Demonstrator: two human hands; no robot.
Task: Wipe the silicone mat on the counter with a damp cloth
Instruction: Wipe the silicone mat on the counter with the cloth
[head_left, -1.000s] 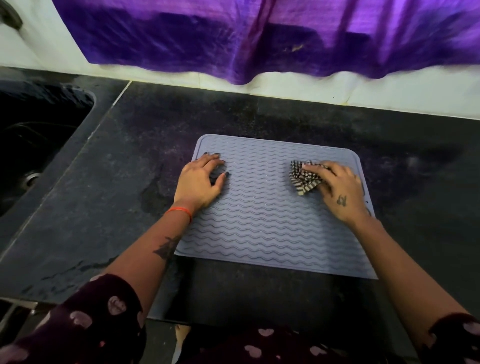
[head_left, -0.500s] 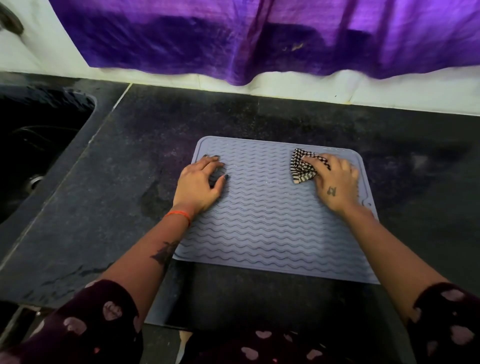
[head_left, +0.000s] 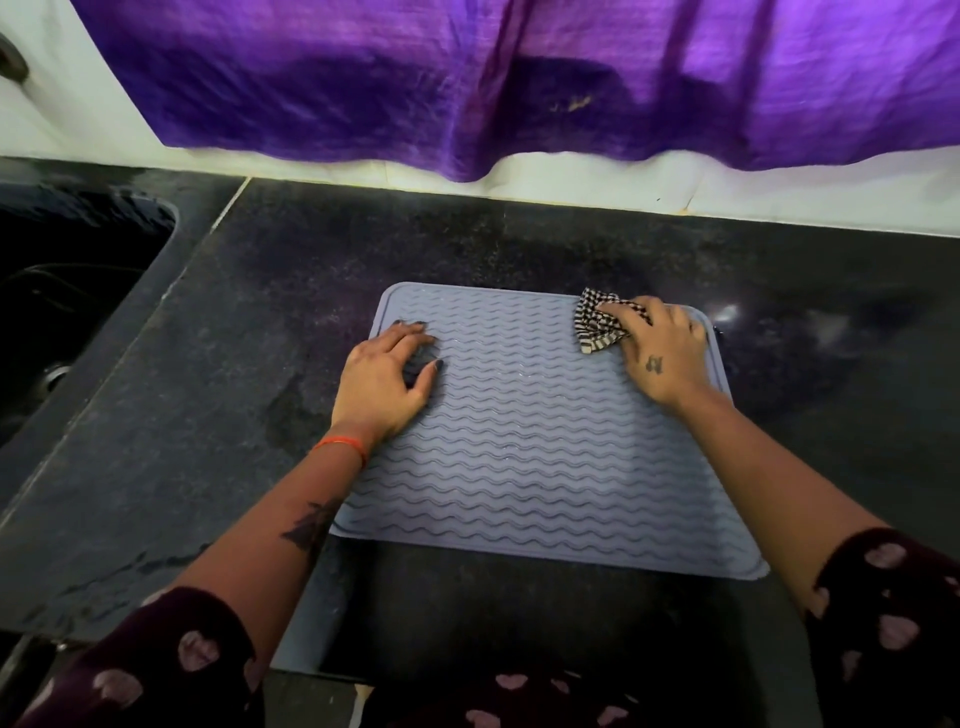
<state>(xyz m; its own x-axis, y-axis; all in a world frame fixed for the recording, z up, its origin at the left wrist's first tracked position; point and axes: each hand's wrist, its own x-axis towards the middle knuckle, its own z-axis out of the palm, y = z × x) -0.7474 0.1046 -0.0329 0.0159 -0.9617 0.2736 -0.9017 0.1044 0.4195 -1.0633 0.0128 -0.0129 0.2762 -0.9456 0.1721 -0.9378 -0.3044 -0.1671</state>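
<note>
Where ridged, grey mat (head_left: 530, 441) (wavy lines)

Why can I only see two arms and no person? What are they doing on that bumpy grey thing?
The camera sits on the person's head and looks down, so you see only their arms and hands. The bumpy grey thing is a silicone mat lying on a dark counter. The left hand rests on the mat near its left edge, probably to keep it from sliding. The right hand holds a checked cloth pressed on the mat's far right corner, for wiping. A sink is at the left, and a purple curtain hangs behind.
</note>
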